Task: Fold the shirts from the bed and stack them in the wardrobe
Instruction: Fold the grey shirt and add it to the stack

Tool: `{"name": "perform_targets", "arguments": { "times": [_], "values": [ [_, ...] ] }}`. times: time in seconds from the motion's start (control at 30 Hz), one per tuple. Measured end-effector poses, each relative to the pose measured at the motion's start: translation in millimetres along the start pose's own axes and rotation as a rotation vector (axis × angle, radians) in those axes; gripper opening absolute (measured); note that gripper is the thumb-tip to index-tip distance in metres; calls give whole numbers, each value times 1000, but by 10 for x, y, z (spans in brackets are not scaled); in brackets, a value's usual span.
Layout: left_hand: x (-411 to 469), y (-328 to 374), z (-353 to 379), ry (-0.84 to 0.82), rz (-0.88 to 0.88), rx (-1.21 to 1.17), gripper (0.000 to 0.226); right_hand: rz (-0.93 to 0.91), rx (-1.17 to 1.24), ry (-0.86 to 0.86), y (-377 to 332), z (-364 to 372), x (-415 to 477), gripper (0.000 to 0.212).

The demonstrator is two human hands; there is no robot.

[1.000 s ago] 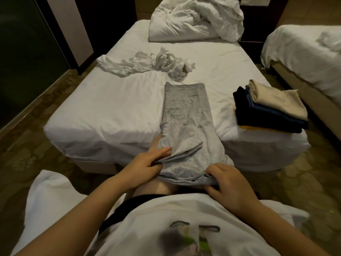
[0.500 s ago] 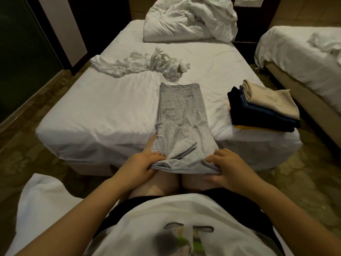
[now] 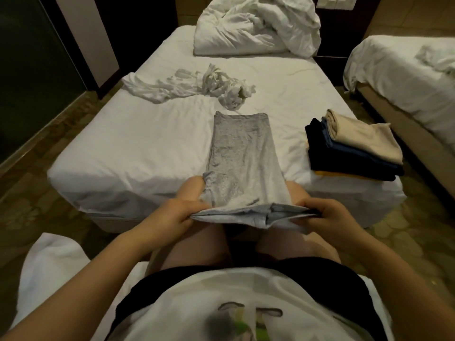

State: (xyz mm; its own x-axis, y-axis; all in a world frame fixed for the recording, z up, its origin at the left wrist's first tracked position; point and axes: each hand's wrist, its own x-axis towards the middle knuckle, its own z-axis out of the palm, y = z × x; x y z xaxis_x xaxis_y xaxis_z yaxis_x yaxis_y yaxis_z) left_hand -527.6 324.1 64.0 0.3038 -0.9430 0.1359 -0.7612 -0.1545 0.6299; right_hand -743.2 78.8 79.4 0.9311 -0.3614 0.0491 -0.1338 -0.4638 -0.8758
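Both hands have drawn apart and raised the near end of the grey shirt (image 3: pixel 242 153) above the knees: the left hand (image 3: pixel 179 215) pinches its left corner, the right hand (image 3: pixel 327 217) its right corner. Its far half lies flat on the bed (image 3: pixel 135 148), with the folded stack (image 3: pixel 354 148) at 3 o'clock and a crumpled white shirt (image 3: pixel 197 84) at 11 o'clock.

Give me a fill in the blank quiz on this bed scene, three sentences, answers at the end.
1. The left hand and right hand both grip the near end of a shirt whose colour is ____.
2. In the folded stack, the top garment's colour is ____.
3. The crumpled shirt farther up the bed is ____.

Missing words: grey; beige; white.
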Motion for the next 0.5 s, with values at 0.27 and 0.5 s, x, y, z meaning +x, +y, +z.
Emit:
{"name": "perform_targets", "arguments": {
  "times": [0.27, 0.5],
  "values": [
    [412, -277, -129, -154, -139, -133, 38, -28, 142, 38, 70, -180, 447, 19],
    [1455, -509, -429, 103, -390, -877, 13, 138, 295, 399, 223, -409, 1521, 14]
  ]
}}
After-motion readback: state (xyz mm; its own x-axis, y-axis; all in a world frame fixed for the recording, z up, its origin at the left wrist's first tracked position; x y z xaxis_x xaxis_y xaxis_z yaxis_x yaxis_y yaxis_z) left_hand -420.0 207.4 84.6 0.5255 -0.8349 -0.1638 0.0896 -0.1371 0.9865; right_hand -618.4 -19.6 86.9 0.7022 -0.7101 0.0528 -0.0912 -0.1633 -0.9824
